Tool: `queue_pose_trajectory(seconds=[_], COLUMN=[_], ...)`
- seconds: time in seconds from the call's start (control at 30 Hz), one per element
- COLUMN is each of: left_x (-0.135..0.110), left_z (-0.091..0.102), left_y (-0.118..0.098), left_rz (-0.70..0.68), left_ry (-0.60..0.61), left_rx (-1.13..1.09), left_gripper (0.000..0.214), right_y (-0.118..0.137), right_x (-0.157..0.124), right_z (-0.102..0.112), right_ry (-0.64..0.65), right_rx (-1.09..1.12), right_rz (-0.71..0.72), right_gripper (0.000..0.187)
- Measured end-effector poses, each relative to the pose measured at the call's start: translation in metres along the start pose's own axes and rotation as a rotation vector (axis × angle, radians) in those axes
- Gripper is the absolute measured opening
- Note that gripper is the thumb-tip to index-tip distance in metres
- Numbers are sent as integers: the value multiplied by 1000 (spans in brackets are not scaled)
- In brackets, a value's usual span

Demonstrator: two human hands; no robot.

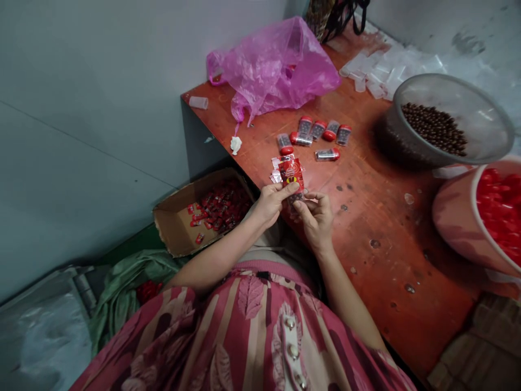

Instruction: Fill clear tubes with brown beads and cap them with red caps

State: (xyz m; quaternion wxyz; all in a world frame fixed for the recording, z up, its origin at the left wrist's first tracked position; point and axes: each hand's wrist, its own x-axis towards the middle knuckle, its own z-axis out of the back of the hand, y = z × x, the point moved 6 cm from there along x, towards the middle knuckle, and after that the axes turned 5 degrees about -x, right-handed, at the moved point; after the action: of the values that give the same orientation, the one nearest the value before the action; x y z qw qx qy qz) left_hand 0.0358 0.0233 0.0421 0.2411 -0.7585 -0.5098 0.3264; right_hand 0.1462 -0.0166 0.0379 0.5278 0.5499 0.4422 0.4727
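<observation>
Just over the table's near edge, my left hand [269,204] pinches a red printed plastic sleeve [291,171] between thumb and fingers. My right hand [318,221] is closed round a small clear tube of dark balls [296,200], which meets the lower end of the sleeve. How far the tube sits inside the sleeve I cannot tell. Behind the sleeve lie more sleeves [277,175], showing pale edges. Several filled tubes with red caps [325,155] lie on the table beyond my hands.
On the orange-red table [366,206] stand a grey bowl of dark balls [450,122] and a pink tub of red caps [456,217]. Clear empty tubes [391,68] are heaped behind. A pink plastic bag [272,68] lies at the back; a cardboard box of red packets [175,228] sits below left.
</observation>
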Motion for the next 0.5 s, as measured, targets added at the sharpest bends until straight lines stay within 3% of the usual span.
queue_pose_trajectory(seconds=[0.13, 0.33, 0.5], left_x=[2, -4, -11], left_z=[4, 7, 5], left_y=[7, 12, 12], left_rz=[2, -30, -44], left_ry=[-44, -58, -84], left_rx=[29, 164, 70], left_gripper=[46, 43, 43], right_y=[-2, -12, -8], right_x=[-1, 2, 0], right_z=[3, -2, -5], right_ry=[-5, -31, -53], right_rx=[-40, 186, 78], right_rz=[19, -100, -29], right_gripper=[38, 43, 41])
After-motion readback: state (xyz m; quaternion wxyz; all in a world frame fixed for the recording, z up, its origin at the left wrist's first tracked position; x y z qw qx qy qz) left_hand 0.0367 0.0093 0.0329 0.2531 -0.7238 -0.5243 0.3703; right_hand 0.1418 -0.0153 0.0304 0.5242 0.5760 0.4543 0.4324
